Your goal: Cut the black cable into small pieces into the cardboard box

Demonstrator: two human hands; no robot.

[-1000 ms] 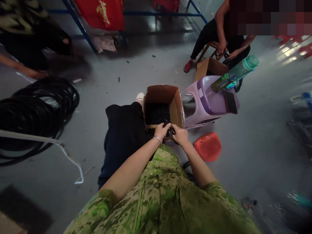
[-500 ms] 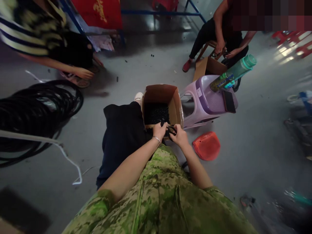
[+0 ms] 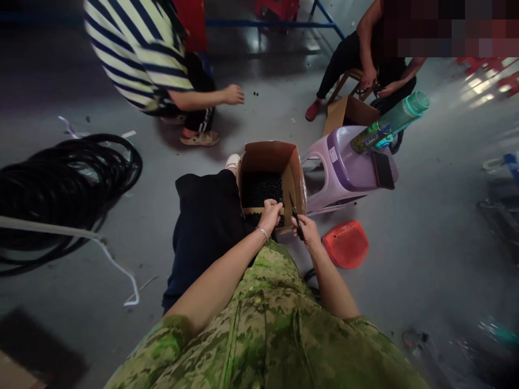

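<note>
Over the near edge of an open cardboard box [image 3: 267, 155], my left hand [image 3: 270, 216] is closed with its fingers pinched together. Whatever lies in that pinch is too small to make out. My right hand [image 3: 308, 233], just to the right, grips a pair of black-handled scissors [image 3: 298, 222] with the blades pointing up and away from me, apart from the left hand. Many small black pieces [image 3: 261, 189] fill the bottom of the box, and a cardboard flap crosses its near part.
A purple stool [image 3: 338, 154] beside the box bears a green bottle [image 3: 391, 121] and a phone [image 3: 383, 170]. A red plastic stool [image 3: 346, 244] stands nearer. Coiled black hose [image 3: 81, 183] lies left. A striped-shirted person [image 3: 138, 48] crouches ahead; another person [image 3: 367, 65] sits far right.
My right hand has drawn the scissors away from my left hand and turned their blades upward. The person in stripes has moved to the right, with one arm stretched out.
</note>
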